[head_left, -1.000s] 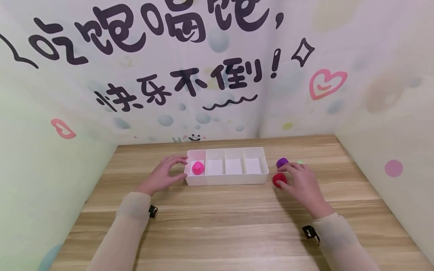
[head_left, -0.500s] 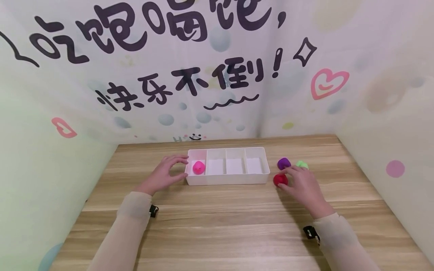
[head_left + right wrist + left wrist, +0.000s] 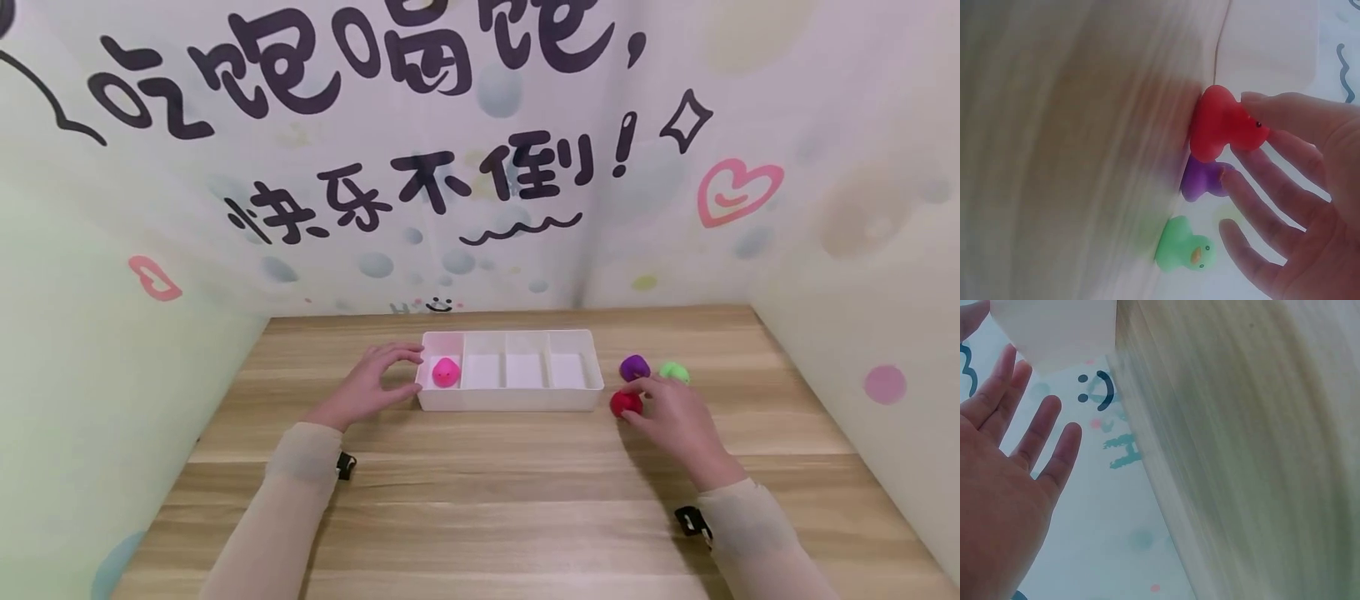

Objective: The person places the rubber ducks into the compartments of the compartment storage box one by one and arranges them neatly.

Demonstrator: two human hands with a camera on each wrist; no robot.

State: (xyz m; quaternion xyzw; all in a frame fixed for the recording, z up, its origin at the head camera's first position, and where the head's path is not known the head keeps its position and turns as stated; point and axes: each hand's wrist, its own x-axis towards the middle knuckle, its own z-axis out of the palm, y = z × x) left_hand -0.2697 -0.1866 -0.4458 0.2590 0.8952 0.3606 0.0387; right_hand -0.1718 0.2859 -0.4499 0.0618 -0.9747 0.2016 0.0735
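My left hand [image 3: 372,379] is at the left end of a white box [image 3: 510,401] with a row of compartments, its thumb and fingertips right at the end wall. In the left wrist view the fingers [image 3: 1044,434] are spread and nearly straight beside the box's corner. A pink rubber duck [image 3: 446,372] sits in the leftmost compartment. To the right of the box, my right hand [image 3: 677,417] pinches a red rubber duck [image 3: 1213,125] by the head between thumb and fingers. Just behind it stands a purple rubber duck [image 3: 1200,178], partly covered by the red one and a fingertip.
A light green rubber duck [image 3: 1182,247] stands on the wooden table [image 3: 510,500], beyond my right hand. Behind the table hangs a printed white cloth [image 3: 337,275] with black lettering, and pale walls rise on both sides.
The whole scene has shifted slightly right and down in the head view. My right hand has drawn a little clear of the green duck and closed in on the red duck. The left hand stays put.
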